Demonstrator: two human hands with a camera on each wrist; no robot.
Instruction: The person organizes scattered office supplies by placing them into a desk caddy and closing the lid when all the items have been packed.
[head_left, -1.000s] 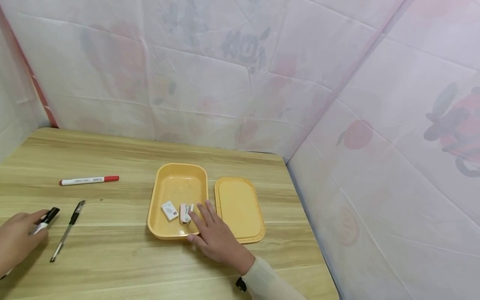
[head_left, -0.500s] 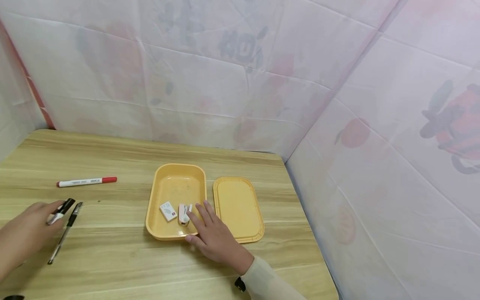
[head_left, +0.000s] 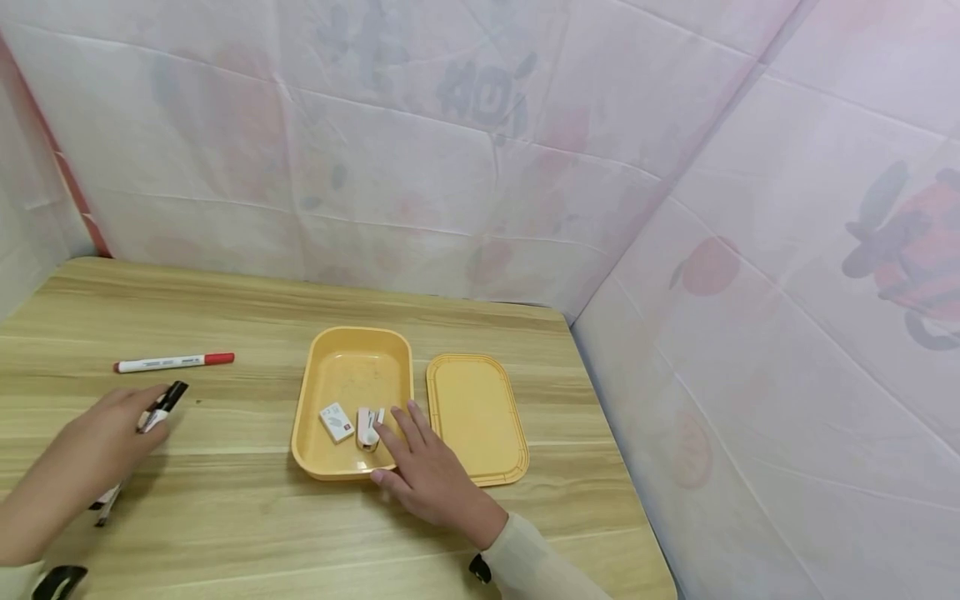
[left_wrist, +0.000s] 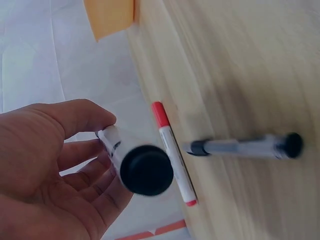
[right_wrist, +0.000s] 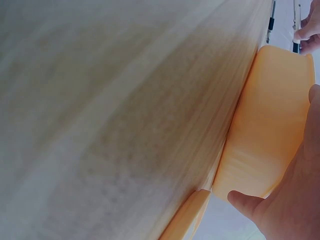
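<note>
Marker [head_left: 171,399] sits pinched in the left hand [head_left: 107,432]; the outspread right hand [head_left: 435,479] touches the yellow box [head_left: 358,373].

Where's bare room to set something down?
Bare wooden tabletop lies between the red-capped white marker and yellow plastic box, and behind both. The box's far half is free. Crowded: its near end, with pale pink stapler, white carton and right hand; and around the left hand, which holds a black-capped white marker near a clear pen.
</note>
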